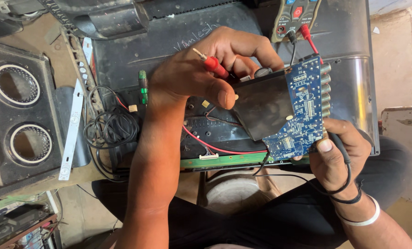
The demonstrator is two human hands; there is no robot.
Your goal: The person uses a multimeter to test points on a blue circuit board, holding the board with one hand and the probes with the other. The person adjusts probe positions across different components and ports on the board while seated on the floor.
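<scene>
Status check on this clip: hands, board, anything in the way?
Left hand grips red probe, thumb on blue circuit board. Right hand holds board's lower edge plus black probe lead. Multimeter above; nothing blocking.

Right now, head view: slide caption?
Left hand holds red probe; right hand steadies blue circuit board under multimeter.

Top edge, beyond my hands: multimeter (pixel 294 18), only its lower face in view, grey-green casing, red round button, blue keys, red and black leads plugged in; its screen is out of frame. Pale handwritten marking (pixel 197 38) on dark panel. No packages or signs seen
</scene>
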